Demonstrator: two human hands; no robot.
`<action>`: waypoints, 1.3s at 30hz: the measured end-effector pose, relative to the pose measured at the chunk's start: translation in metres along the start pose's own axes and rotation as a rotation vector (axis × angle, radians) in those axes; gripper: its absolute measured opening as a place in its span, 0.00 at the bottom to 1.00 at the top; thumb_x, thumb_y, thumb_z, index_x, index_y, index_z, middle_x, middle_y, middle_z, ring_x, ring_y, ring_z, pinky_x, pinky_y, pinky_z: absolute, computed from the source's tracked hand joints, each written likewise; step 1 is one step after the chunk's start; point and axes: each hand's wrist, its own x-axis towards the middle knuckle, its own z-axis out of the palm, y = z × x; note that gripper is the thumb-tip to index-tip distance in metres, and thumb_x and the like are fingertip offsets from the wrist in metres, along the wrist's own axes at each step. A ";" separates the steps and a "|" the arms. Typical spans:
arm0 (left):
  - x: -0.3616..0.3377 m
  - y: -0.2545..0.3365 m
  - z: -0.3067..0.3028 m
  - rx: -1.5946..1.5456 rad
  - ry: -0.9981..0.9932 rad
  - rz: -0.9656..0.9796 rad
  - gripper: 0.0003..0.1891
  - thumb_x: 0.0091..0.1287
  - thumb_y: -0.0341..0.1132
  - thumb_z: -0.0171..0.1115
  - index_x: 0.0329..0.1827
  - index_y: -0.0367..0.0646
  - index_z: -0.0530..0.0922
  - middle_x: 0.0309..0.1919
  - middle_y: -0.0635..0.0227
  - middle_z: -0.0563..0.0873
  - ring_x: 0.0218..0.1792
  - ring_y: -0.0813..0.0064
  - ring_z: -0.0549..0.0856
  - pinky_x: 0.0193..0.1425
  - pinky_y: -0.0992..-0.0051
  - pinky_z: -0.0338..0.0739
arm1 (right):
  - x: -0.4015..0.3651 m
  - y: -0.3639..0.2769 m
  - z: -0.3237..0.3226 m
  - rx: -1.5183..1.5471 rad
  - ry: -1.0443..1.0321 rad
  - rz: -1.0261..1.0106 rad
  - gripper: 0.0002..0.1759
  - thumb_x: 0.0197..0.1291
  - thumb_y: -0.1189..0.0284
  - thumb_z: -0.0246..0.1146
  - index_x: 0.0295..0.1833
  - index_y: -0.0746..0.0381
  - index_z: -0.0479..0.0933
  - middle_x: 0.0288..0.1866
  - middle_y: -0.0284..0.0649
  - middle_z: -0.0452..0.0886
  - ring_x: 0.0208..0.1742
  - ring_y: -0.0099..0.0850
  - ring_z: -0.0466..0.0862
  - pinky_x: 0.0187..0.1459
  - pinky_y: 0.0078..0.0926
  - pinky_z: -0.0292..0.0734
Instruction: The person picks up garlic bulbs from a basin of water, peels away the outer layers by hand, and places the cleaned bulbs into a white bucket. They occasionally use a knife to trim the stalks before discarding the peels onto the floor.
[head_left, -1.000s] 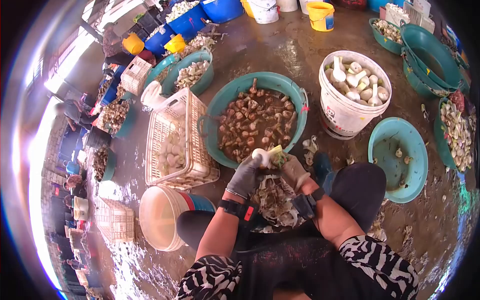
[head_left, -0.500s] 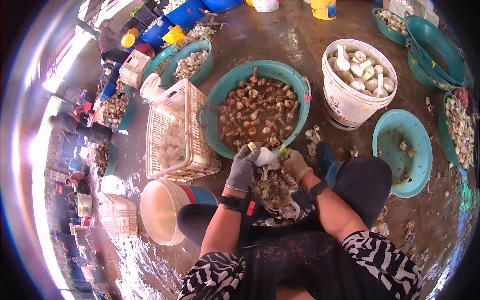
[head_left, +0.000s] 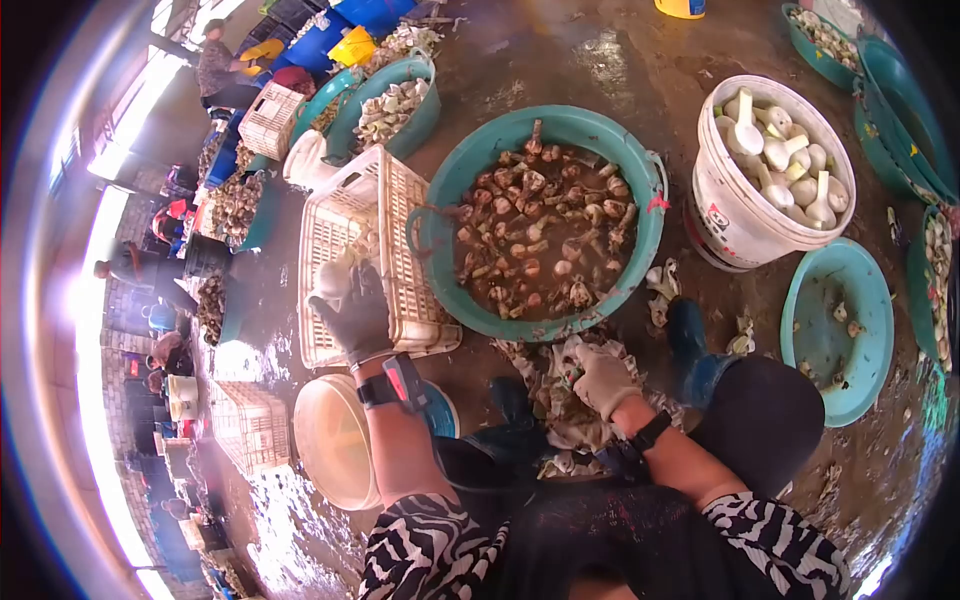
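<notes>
My left hand [head_left: 357, 315], in a grey glove, reaches over the white plastic crate [head_left: 417, 215], thumb and fingers apart. A peeled white garlic bulb [head_left: 332, 279] shows between the thumb and fingers, over the crate's inside. In a pale glove, my right hand [head_left: 603, 381] is closed above a heap of garlic skins [head_left: 556, 388] between my legs. A small greenish bit shows at its fingers, and I cannot tell what it holds. Ahead, a green tub [head_left: 437, 262] holds unpeeled garlic bulbs [head_left: 533, 228] in brown water.
A white bucket [head_left: 712, 200] of peeled garlic stands at the right, beside a shallow green basin [head_left: 872, 375]. Near my left forearm is a pale bucket [head_left: 335, 440]. More tubs of garlic [head_left: 395, 110] and several people are further back left. The floor [head_left: 560, 60] is wet.
My left hand has moved left from my lap to the crate with the peeled garlic bulb. The right hand has shifted down a little, over the skins. The view has turned slightly.
</notes>
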 end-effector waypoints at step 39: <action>0.064 -0.288 -0.077 2.227 -0.648 -0.506 0.30 0.53 0.52 0.65 0.51 0.37 0.79 0.53 0.48 0.80 0.55 0.51 0.78 0.58 0.62 0.74 | 0.052 0.031 0.026 1.219 0.027 0.168 0.16 0.45 0.81 0.56 0.44 0.64 0.76 0.26 0.31 0.76 0.24 0.19 0.70 0.23 0.19 0.63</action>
